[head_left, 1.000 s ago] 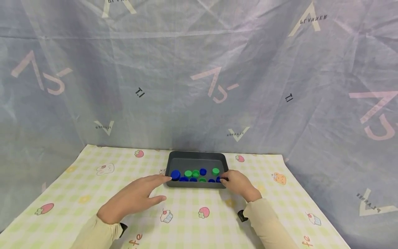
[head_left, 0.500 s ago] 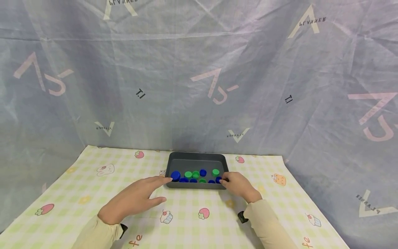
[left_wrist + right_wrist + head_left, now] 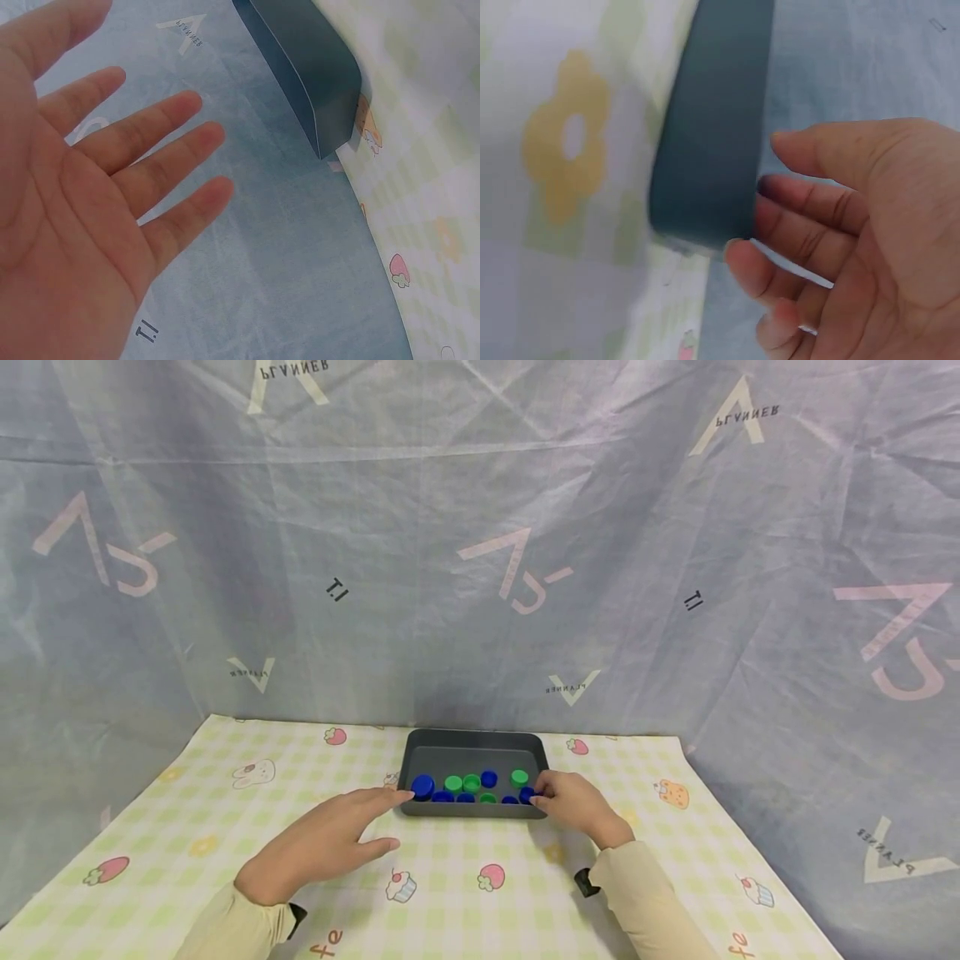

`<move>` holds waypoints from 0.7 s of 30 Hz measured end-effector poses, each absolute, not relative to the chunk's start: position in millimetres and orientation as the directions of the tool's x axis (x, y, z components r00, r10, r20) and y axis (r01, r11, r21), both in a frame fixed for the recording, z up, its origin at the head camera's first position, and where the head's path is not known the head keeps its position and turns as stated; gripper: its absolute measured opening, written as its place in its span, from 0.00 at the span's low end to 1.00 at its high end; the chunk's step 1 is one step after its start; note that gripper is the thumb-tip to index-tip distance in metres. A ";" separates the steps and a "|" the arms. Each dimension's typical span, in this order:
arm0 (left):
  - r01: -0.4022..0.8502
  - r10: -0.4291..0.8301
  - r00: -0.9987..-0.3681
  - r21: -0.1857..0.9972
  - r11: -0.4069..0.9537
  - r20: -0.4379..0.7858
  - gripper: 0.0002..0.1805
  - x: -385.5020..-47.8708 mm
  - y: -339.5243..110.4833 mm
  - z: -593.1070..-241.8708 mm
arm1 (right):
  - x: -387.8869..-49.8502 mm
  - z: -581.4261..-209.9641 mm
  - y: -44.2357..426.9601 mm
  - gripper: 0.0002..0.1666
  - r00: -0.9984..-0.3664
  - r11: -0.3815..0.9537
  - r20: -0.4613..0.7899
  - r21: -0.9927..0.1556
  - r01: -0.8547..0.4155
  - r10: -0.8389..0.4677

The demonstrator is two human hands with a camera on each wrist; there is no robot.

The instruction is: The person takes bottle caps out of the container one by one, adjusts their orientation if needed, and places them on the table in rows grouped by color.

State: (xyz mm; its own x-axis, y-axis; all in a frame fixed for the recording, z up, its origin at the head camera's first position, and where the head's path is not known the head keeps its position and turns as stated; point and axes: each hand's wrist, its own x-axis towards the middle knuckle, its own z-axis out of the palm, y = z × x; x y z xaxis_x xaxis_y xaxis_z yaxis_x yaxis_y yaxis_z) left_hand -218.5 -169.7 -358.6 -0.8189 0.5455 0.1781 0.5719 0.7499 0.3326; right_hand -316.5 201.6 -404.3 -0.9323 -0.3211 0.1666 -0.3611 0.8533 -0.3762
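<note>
A dark grey rectangular tray (image 3: pixel 480 737) lies near the far edge of the table, holding several blue and green bottle caps along its front half. The large blue cap (image 3: pixel 423 787) is at its left, a green cap (image 3: pixel 520 778) at its right. My left hand (image 3: pixel 322 839) is beside the left front corner, fingers extended and spread, holding nothing. My right hand (image 3: pixel 573 802) is at the right front corner, close to a blue cap (image 3: pixel 527 795). In the right wrist view its fingers bend loosely at the tray wall (image 3: pixel 712 112), some tips partly hidden, with the thumb apart.
A checked tablecloth (image 3: pixel 450 910) with printed strawberries and cupcakes covers the table. Behind the tray hangs a grey printed curtain (image 3: pixel 390 610), which also runs along both sides.
The head view has shifted very slightly, so the tray and table appear a little lower. Hands and caps keep nearly the same places.
</note>
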 end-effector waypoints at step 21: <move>0.575 0.554 -0.816 0.342 0.744 0.167 0.32 -218.7 -170.6 -359.1 | -310.9 -391.0 199.8 0.16 -0.920 0.855 0.210 -0.346 -0.386 -0.330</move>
